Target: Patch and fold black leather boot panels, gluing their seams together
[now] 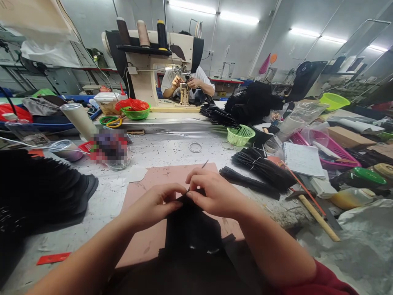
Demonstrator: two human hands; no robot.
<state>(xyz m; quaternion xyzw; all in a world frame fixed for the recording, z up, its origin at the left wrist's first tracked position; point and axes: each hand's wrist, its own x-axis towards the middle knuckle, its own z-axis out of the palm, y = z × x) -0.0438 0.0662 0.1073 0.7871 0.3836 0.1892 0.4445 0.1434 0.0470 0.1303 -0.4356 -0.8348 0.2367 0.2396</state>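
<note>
Person's L hand [155, 201] & R hand [216, 193] meet nr the middle of the counter [172, 153], both narrowed to a pinch on the upper edge of a black piece [193, 229]. That piece lies over a pink sheet [143, 200], btwn the forearms; its lower end runs into other dark material, can't tell exactly where it stops. L forearm slants up from bottom L, wrist nearly straight, thumb below w/ index finger curved over it, tips at the piece's edge. R forearm comes in from lower R, red sleeve [322, 278] pushed up nr the elbow, hand turned inward, back of it facing up; thumb & index tips close together on the same edge, other fingers bent above. Thin dark sliver [205, 164] sticks out just past the R fingers; can't tell if it's held. L of the arms, a stack of black pieces [49, 192]; to the R, a tied black bundle [264, 166] w/ a smaller bundle [248, 182] just beside it. Co-worker [202, 82] sits across, both hands up at a sewing machine [147, 67].
</note>
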